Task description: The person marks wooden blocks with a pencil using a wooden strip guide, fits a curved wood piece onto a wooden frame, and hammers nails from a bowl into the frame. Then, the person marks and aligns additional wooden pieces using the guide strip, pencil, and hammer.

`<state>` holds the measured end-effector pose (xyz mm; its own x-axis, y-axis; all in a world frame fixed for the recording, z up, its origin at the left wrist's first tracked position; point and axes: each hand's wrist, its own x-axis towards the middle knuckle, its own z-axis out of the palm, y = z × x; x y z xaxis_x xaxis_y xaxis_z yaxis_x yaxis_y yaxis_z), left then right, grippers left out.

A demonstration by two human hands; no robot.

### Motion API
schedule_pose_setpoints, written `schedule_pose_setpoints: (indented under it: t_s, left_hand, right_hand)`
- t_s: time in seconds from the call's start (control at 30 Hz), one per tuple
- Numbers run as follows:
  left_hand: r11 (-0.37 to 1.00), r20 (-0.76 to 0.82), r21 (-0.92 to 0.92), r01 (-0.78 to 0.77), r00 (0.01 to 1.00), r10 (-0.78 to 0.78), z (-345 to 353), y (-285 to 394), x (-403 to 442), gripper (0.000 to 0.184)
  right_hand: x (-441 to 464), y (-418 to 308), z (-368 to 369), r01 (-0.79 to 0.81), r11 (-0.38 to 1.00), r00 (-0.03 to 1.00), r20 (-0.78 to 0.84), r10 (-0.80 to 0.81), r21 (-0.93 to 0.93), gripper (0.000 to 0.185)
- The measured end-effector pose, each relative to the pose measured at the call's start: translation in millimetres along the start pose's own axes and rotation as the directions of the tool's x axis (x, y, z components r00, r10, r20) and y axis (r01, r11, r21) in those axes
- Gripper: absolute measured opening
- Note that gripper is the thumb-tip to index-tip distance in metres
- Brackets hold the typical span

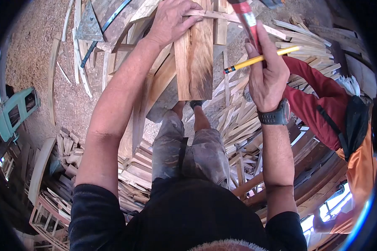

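My left hand is at the top of the view, its thumb and fingers closed on a thin wooden strip that lies across a wide plank. The plank has brown grain and points down toward my legs. To the right, my right hand is wrapped round a red and silver tool, whose far end is cut off by the frame's top edge. A yellow pencil also sits between the fingers of that hand, its eraser end pointing left.
Wooden strips are heaped below and right of the plank. A triangular metal square and a blue bar lie at upper left. A green metal frame stands far left. Red cloth and orange cloth are at right.
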<state>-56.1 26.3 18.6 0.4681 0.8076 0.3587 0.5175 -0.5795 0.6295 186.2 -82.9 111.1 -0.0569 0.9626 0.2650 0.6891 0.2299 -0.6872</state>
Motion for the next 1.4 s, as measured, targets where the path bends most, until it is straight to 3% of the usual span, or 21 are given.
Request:
schedule_pose_setpoints:
  t_s: [0.07,0.13,0.37,0.47,0.6,0.7,0.73,0.8,0.87,0.97,1.1,1.17,1.3,1.37,1.4]
  left_hand:
    - [1.000,0.005,-0.001,0.000,1.000,0.000,0,0,-1,0.024]
    - [1.000,-0.028,0.005,-0.029,0.999,0.029,1,0,1,0.023]
    - [1.000,-0.019,-0.006,-0.020,1.000,0.020,0,2,0,0.023]
    - [0.998,-0.041,0.047,-0.029,0.999,0.031,1,0,0,0.023]
    - [1.000,-0.032,0.010,-0.022,0.999,0.022,0,2,2,0.023]
    - [1.000,-0.017,0.009,0.006,1.000,-0.005,1,1,-1,0.023]
    - [1.000,-0.010,0.000,0.015,1.000,-0.015,0,1,-1,0.023]
    - [1.000,-0.039,0.016,-0.012,0.999,0.013,1,3,0,0.023]
    - [0.998,-0.071,0.037,-0.045,0.996,0.048,2,2,4,0.024]
    - [1.000,-0.025,0.010,-0.022,0.999,0.022,0,3,-1,0.025]
    - [0.999,-0.035,0.034,-0.030,0.999,0.031,2,0,-1,0.025]
    - [0.999,-0.045,0.040,-0.032,0.998,0.034,3,-1,-1,0.025]
    - [0.999,-0.043,0.026,-0.036,0.998,0.037,1,2,0,0.026]
    - [0.999,-0.028,0.023,-0.022,0.999,0.023,1,2,0,0.026]
    - [0.999,-0.011,0.032,-0.006,1.000,0.006,1,1,-1,0.026]
  right_hand:
    - [0,1,0,0.025,0.997,0.997,-0.075,-0.019,0.078,0.049]
    - [3,5,-6,-0.058,0.983,0.978,0.186,0.091,-0.173,0.048]
    - [-4,9,2,-0.001,0.999,1.000,0.006,0.002,-0.040,0.048]
    - [-2,10,-2,-0.038,0.989,0.988,0.145,0.059,-0.141,0.048]
    - [2,3,-5,-0.100,0.991,0.988,0.113,0.109,-0.084,0.048]
    - [-1,-1,-1,-0.008,0.998,0.999,-0.050,0.012,0.064,0.047]
    - [-1,1,-1,-0.008,0.998,0.999,-0.050,0.011,0.064,0.047]
    - [1,9,-5,-0.011,0.989,0.984,0.176,0.038,-0.148,0.049]
    - [4,11,-5,-0.049,0.985,0.982,0.171,0.078,-0.166,0.046]
    - [-2,4,-3,-0.106,0.993,0.992,0.062,0.109,-0.047,0.046]
    - [-2,7,-2,-0.082,0.996,0.995,0.057,0.083,-0.020,0.046]
    - [-3,11,0,-0.021,0.994,0.992,0.121,0.034,-0.112,0.048]
    - [2,5,-5,-0.045,0.993,0.989,0.135,0.059,-0.108,0.047]
    - [4,-4,-5,0.007,0.999,1.000,-0.013,-0.006,0.037,0.048]
    - [2,-4,-4,0.004,0.999,1.000,-0.010,-0.004,0.037,0.048]
